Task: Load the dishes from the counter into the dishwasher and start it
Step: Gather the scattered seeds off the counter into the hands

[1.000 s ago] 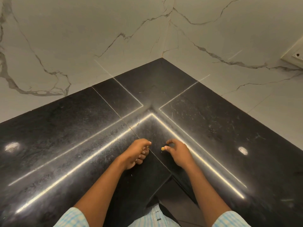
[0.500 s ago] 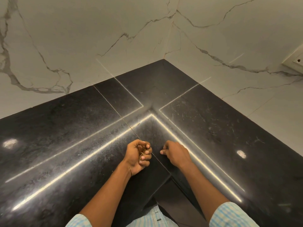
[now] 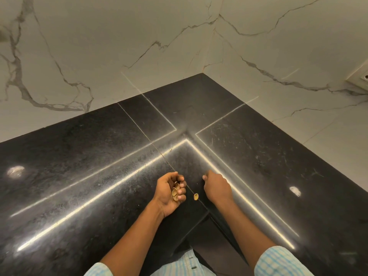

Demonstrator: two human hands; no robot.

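One loose shell [image 3: 196, 196] now sits on the black surface [image 3: 79, 166] between the hands. A second ago the right hand [image 3: 218, 189] was pinching a bit just like it. Meanwhile the left hand [image 3: 169, 194] has turned palm-up, fingers [image 3: 182, 191] curled around a little pile of shells [image 3: 175, 193]. The right fingers are tucked under, so I can't tell if they hold anything. Looks like crumb cleanup to me, with no dishes or dishwasher in view. No readable brands or writing, not even on the wall socket [image 3: 358, 76].
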